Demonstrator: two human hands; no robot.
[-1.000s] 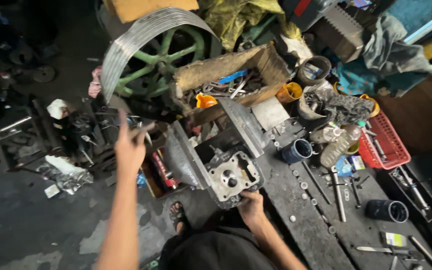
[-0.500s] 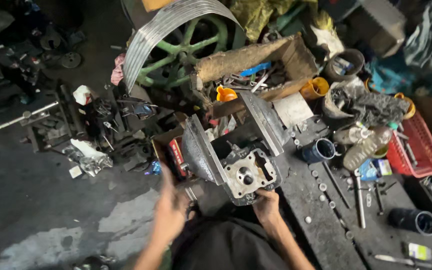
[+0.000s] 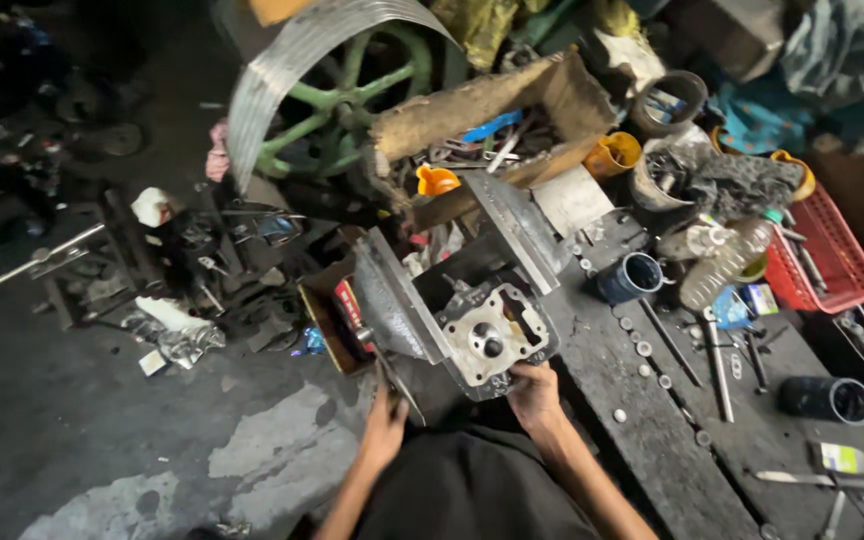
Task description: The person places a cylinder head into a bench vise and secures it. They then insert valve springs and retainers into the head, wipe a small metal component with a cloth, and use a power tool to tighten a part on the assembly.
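At bench edge, hands (image 3: 535, 395) under cylinder head (image 3: 490, 338).

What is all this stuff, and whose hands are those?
The picture comes from a camera worn on a person's head, looking down, so the two bare hands at the bottom are that person's own.

The right hand touches the lower edge of a grey metal engine block with a round hole in its face. The block sits between the wide jaws of a big grey bench vise, a tool that squeezes things so they stay put. The left hand is at the vise's thin metal handle bar.

On the dark wooden workbench lie small silver washers, a dark blue cup, a clear plastic bottle and a red plastic basket. Behind stands a large green spoked wheel with a shiny metal rim.
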